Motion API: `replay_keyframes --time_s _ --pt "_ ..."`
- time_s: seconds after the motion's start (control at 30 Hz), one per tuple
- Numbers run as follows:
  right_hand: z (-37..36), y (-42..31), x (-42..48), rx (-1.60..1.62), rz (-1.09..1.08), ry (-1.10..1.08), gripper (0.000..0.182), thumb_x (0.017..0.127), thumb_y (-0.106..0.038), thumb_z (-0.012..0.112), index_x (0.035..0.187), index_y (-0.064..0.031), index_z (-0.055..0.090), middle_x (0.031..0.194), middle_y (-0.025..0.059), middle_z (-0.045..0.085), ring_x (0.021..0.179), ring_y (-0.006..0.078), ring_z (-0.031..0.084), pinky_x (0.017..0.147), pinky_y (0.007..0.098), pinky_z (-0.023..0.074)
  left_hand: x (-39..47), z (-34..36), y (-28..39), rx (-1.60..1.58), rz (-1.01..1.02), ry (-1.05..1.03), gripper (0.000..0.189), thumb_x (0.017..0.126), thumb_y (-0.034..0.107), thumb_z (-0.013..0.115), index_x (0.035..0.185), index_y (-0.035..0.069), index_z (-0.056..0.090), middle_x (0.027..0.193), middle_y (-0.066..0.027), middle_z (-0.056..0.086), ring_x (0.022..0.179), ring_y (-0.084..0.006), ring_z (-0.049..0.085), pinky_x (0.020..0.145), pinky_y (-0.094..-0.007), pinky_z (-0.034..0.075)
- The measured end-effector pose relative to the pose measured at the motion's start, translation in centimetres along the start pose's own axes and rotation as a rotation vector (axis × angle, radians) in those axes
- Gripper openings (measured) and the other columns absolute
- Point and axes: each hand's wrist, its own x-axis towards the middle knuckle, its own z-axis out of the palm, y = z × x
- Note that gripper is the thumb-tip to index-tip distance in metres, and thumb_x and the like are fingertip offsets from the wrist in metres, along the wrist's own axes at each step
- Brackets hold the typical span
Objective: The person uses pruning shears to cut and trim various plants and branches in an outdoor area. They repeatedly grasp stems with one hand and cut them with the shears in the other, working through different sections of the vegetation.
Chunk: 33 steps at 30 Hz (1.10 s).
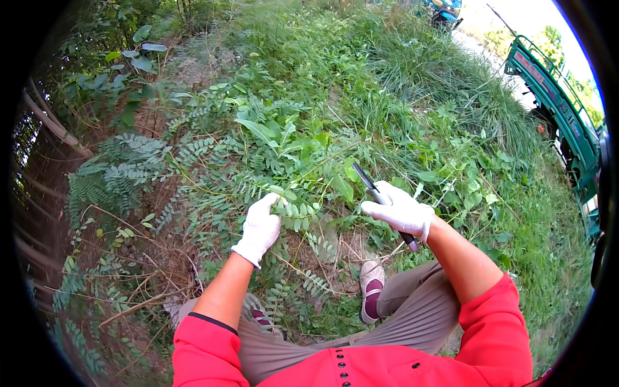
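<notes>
Before me, a low shrub with pinnate, oval leaflets spreads over the slope. My left hand, in a white knit glove, pinches a green leafy stem that rises to the upper right. To its right and apart from it, my right hand, also gloved, grips a dark hand tool. The tool's narrow front end points up and left, and its handle end shows below the palm. Whether it is a pair of pruning shears or another cutter, I cannot tell, as my fingers cover its middle.
Dry twigs lie at the lower left, with tree stems beyond them. Tall grass covers the upper slope. At the right stands a green vehicle with railings, bearing writing. My shoe is among the weeds.
</notes>
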Motion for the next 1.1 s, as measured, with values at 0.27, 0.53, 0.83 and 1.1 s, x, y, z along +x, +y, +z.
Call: replay_keyframes --time_s 0.27,0.53,0.83,1.1 --pt "1.0 0.0 0.5 -0.045 -0.092 0.063 0.059 0.083 -0.056 0.067 0.11 -0.005 0.053 0.098 0.0142 0.06 0.088 0.0264 0.057 0.083 0.0367 0.0461 -0.1 0.7 -0.6 -0.003 -0.016 -0.091 0.037 0.071 0.002 0.049 0.105 0.004 0.063 0.096 -0.0241 0.065 0.094 -0.0443 0.06 0.083 -0.0437 0.049" --pt "0.6 -0.3 0.7 -0.058 -0.028 0.04 0.057 0.085 -0.051 0.066 0.114 -0.0039 0.053 0.1 0.0126 0.059 0.093 0.0238 0.055 0.087 0.0363 0.0447 -0.6 1.3 -1.3 0.041 0.001 -0.141 0.042 0.07 0.003 0.049 0.11 0.001 0.062 0.101 -0.0257 0.065 0.098 -0.0441 0.06 0.089 -0.043 0.048" --pt "0.5 -0.2 0.4 -0.076 0.041 0.027 0.056 0.085 -0.056 0.064 0.1 -0.0028 0.053 0.095 0.0142 0.058 0.088 0.0261 0.055 0.083 0.0381 0.0447 -0.5 1.5 -1.1 0.04 0.016 -0.138 0.044 0.07 0.003 0.048 0.112 0.002 0.062 0.101 -0.0259 0.065 0.098 -0.0442 0.06 0.088 -0.0433 0.048" --pt "0.6 0.5 1.5 -0.012 -0.006 0.049 0.04 0.087 -0.04 0.069 0.085 -0.0052 0.049 0.072 0.004 0.054 0.06 0.0136 0.054 0.057 0.0313 0.0472 -0.7 1.5 0.4 0.02 0.06 -0.154 0.044 0.07 0.002 0.046 0.112 0.002 0.062 0.1 -0.026 0.065 0.097 -0.0443 0.059 0.086 -0.0442 0.048"
